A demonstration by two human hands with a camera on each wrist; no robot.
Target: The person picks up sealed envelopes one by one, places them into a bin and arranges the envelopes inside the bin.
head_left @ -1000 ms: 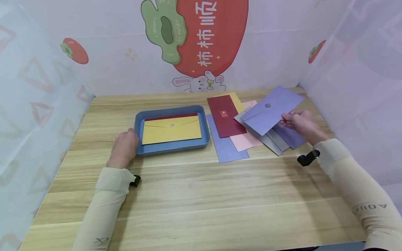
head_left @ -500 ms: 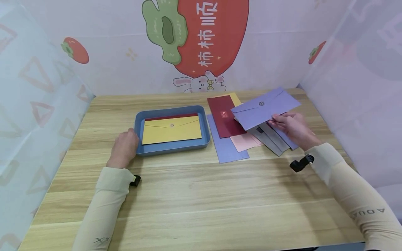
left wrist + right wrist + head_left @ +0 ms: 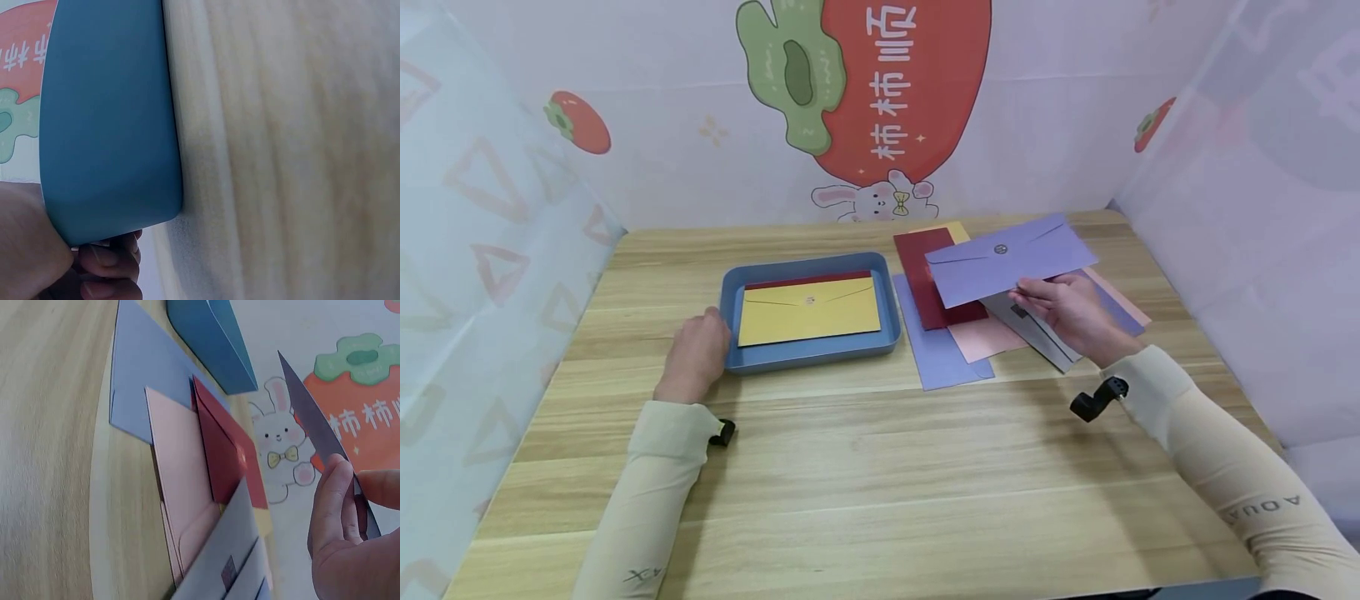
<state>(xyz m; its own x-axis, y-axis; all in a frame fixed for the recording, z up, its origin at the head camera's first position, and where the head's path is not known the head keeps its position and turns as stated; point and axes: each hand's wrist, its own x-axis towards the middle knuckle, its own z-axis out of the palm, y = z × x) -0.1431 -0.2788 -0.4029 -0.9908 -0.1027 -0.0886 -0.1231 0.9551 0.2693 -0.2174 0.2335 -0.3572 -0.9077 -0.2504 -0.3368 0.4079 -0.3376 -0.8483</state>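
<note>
Left hand [image 3: 37, 250] holding blue tray [image 3: 106, 125], wooden tabletop [image 3: 269, 150] beside, printed wall [image 3: 22, 81] behind

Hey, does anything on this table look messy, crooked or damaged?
The pile of envelopes right of the blue tray looks untidy: they overlap at different angles, while the yellow envelope inside the tray lies nearly in line with its sides. No spill shows, and the purple envelope in the right hand has no visible tear.

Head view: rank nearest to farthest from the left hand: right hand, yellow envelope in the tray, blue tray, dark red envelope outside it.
1. Blue tray, against the left hand.
2. Yellow envelope, inside the tray.
3. Dark red envelope, right of the tray.
4. Right hand, rightmost, holding the purple envelope.
</note>
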